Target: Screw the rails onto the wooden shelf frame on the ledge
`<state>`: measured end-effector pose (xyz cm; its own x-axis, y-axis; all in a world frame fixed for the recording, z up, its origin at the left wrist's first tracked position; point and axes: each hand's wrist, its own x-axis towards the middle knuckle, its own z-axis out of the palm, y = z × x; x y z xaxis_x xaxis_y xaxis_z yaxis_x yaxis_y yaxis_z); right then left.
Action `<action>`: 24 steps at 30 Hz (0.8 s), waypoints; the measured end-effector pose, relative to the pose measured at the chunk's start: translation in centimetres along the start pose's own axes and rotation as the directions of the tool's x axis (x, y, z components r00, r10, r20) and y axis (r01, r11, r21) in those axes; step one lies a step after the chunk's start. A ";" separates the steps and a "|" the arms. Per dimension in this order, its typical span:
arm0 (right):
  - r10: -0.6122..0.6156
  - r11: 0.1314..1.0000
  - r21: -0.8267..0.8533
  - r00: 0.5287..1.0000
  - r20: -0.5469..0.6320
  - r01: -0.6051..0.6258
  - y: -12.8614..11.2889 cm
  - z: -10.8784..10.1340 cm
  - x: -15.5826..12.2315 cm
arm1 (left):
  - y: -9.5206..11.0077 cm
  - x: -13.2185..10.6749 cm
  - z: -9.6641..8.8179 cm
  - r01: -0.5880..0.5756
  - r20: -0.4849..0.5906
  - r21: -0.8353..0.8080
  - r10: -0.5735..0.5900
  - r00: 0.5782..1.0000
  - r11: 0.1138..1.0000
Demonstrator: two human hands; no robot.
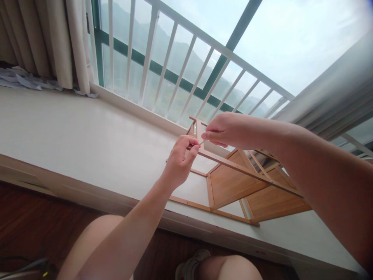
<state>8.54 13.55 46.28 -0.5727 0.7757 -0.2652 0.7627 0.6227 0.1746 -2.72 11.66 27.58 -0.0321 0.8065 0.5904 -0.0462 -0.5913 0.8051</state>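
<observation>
A light-brown wooden rack frame [233, 165] with panel shelves lies on its side on the white ledge. At the end of its upper rail, my left hand [182, 155] is closed, thumb and forefinger pinched around the corner. My right hand [217, 130] is closed just to the right, palm down. From its fingers a thin-shafted tool [203, 142] points down-left to the left fingertips. The tool's handle is hidden in the right hand, so its exact kind does not show. Whatever sits at the shaft's tip is covered by the left fingers.
The white ledge [67, 128] runs below a window with a white railing [180, 70]. Beige curtains [55, 42] hang at left, with grey curtains at right. My knees and a shoe [192, 264] are below, over a dark wood floor [72, 221]. A dark cable lies lower left.
</observation>
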 end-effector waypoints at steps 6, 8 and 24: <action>-0.120 0.992 -0.047 0.992 -0.025 0.119 0.6 0.2 0.1 | 0.0 0.0 -0.1 -0.003 0.018 0.004 0.003 1.000 1.000; -0.151 0.984 -0.103 0.987 -0.049 0.145 1.0 0.2 0.2 | 0.0 0.0 -0.2 0.001 0.019 0.000 -0.001 1.000 1.000; 0.126 0.983 -0.120 0.985 -0.120 -0.140 -0.7 1.0 0.7 | 0.3 -0.1 0.5 0.072 -0.022 -0.101 -0.075 0.997 0.992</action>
<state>7.88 13.56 44.98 -0.5040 0.8545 -0.1256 0.7939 0.5156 0.3223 -2.24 11.37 27.77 -0.0508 0.8481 0.5274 -0.1494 -0.5286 0.8356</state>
